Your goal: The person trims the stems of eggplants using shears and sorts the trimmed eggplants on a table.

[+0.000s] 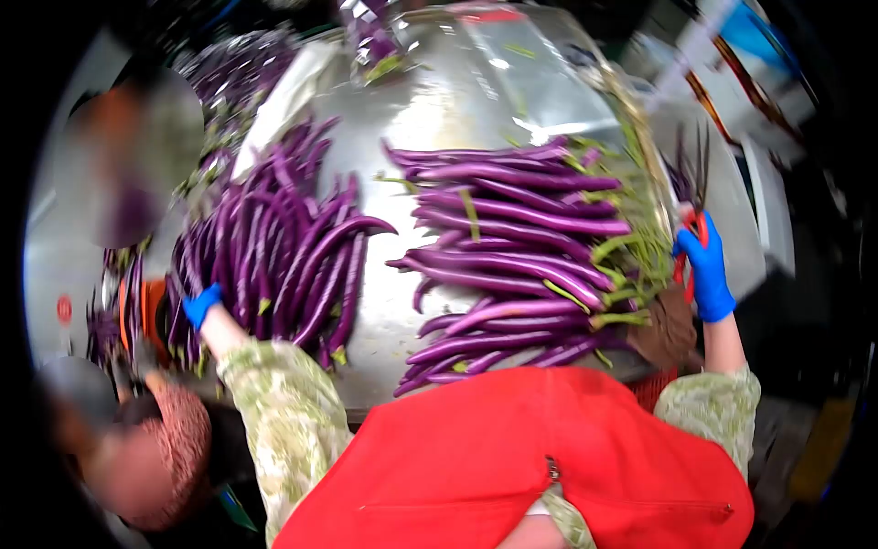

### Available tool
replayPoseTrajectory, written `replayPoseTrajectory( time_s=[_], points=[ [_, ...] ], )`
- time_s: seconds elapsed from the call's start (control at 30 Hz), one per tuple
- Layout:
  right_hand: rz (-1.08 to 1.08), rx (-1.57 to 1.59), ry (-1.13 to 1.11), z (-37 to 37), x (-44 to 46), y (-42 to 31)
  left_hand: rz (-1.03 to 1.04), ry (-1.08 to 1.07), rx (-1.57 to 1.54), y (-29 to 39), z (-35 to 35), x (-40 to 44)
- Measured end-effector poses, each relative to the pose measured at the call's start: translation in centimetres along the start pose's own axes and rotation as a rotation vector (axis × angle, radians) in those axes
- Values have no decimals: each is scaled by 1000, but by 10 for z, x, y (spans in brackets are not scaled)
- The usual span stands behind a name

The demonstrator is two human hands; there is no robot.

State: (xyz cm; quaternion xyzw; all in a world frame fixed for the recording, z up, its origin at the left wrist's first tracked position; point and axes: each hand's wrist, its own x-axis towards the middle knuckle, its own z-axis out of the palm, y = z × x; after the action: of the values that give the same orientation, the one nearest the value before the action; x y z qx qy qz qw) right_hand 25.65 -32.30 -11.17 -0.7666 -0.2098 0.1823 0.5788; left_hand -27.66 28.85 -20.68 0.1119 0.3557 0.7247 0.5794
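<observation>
Long purple eggplants lie on a metal table in two groups. The left pile (274, 247) is loose and fanned out. My left hand (202, 305), in a blue glove, touches its lower left edge; the fingers are partly hidden and blurred. On the right, a stack of eggplants (512, 265) lies crosswise with the green stems toward the right. Further right, my right hand (709, 272), also blue-gloved, is closed around red-handled scissors (697, 220), whose blades point up and away. Cut green stems (645, 247) lie between the stack and the scissors.
Plastic bags (544, 82) lie on the metal table (389, 316) at the back, near a bagged eggplant bundle (370, 37). More bagged eggplants (238, 73) sit back left. A brown cloth (665, 331) lies near the right edge. A co-worker (165, 448) is at the lower left.
</observation>
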Motion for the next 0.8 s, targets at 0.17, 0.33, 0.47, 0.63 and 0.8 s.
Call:
replayPoseTrajectory(
  time_s=[0.17, 0.33, 0.47, 0.63, 0.8],
  points=[
    [63, 84, 133, -43, -41, 25, -114, -535, 122, -61, 81, -161],
    [174, 263, 163, -50, -70, 49, -352, -1591, 959, -184, 167, -386],
    [149, 318, 237, -46, -84, 67, -156, -1853, 1444, -298, 205, -409],
    [257, 408, 300, -51, -92, 84, -539, -2016, 1898, -403, 203, -369],
    [305, 485, 304, -45, -88, 109, -976, -1974, 1809, -398, 204, -373]
  ],
)
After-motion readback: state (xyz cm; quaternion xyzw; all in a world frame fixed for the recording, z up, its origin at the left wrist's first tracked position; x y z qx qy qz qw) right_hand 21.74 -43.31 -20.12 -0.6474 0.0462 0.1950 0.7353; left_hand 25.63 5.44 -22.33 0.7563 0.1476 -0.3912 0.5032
